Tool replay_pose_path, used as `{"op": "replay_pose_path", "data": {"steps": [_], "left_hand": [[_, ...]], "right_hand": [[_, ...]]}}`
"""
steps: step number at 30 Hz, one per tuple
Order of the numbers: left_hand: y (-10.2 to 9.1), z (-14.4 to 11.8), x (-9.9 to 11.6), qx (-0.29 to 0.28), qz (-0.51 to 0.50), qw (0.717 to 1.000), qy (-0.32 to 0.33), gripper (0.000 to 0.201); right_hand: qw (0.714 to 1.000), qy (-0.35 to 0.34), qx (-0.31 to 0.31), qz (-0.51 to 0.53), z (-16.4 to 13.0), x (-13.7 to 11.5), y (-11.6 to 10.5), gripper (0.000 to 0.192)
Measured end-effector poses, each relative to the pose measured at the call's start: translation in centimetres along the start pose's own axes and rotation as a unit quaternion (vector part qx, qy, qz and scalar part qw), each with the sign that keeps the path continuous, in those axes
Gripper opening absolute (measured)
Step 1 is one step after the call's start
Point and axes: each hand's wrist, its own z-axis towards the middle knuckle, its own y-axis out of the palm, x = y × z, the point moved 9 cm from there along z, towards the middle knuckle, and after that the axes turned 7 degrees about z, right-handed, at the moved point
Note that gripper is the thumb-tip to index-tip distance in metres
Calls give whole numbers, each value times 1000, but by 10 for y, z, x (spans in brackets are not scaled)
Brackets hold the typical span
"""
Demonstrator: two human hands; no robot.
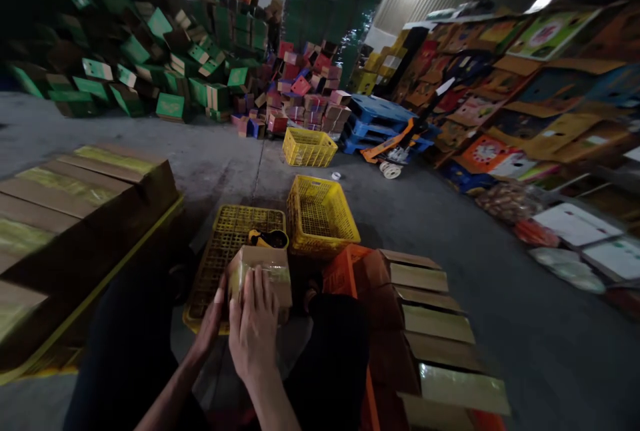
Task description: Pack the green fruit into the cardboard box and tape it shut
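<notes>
A small cardboard box with clear yellowish tape across its top rests on an upturned yellow plastic crate between my knees. My right hand lies on the near top edge of this box, its fingers stretched out over the tape. Against the box's left side, my left hand presses with straight fingers, partly in shadow. Just behind the box, a yellow and black tape dispenser sits on the crate.
Taped cartons fill a yellow crate at left. At right, an orange crate holds cartons with raised flaps. Ahead stand two yellow crates, blue pallets and an orange pallet jack. Box heaps line the back.
</notes>
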Motion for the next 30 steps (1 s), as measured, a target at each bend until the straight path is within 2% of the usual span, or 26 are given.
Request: {"op": "replay_pose_path", "data": {"steps": [3, 5, 7, 14, 19, 23, 30], "left_hand": [[-25, -10, 36, 14, -63, 997, 33, 63], [-35, -14, 61, 9, -20, 997, 79, 62], [-39, -16, 74, 9, 30, 993, 117, 62], [-39, -15, 75, 23, 138, 973, 183, 66], [-45, -18, 91, 43, 214, 953, 211, 58], [-47, -18, 98, 55, 259, 938, 225, 55], [-42, -17, 115, 61, 367, 894, 250, 53]], "right_hand": [[999, -21, -6, 25, 8, -19, 17, 59], [997, -52, -8, 48, 8, -29, 25, 59], [995, -79, -7, 64, 7, -34, 27, 60], [993, -95, -44, 54, 4, -17, 7, 52], [999, -34, 0, 24, 3, 19, -14, 43], [998, -11, 34, 57, 0, 42, -19, 43], [985, 27, 94, 145, -5, 53, -19, 43]]}}
